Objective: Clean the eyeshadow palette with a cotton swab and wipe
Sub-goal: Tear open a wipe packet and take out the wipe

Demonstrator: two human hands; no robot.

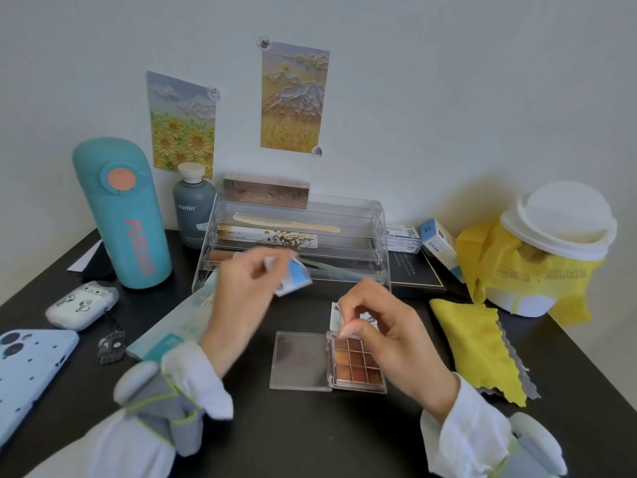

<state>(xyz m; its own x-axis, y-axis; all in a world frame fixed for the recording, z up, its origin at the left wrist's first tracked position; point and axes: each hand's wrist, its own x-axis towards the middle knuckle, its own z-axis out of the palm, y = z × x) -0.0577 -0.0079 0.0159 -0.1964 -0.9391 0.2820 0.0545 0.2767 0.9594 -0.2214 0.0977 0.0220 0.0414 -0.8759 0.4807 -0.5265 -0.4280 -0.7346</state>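
Head view of the wipe-opening step. The eyeshadow palette (356,363) lies flat and open on the black counter (310,436), at about 5 o'clock from the frame's centre, just below the right hand (382,326). Its clear lid (300,360) is folded out flat to 9 o'clock and the grid of brown and orange pans sits at 3 o'clock, with the hinge running along the 12-to-6 line; opened out, the long axis therefore runs 9 to 3, and the pans face straight up. The left hand (241,291), blurred by motion, has its fingers pinched shut on a torn blue-and-white sachet piece (293,276), held clear of the counter at 11 o'clock from the palette. The right hand's fingers are pinched closed on the rest of the sachet (336,315), directly above the far edge of the pans; whether the folded wipe is already exposed cannot be told. To do this step well, in judgement: keep the pieces away from the open pans so that no scrap or drip falls onto the powder, draw the wipe out fully, and put the wrapper toward the bin (551,250) at 2 o'clock. A long pack (186,326), possibly cotton swabs, lies at 9 o'clock.
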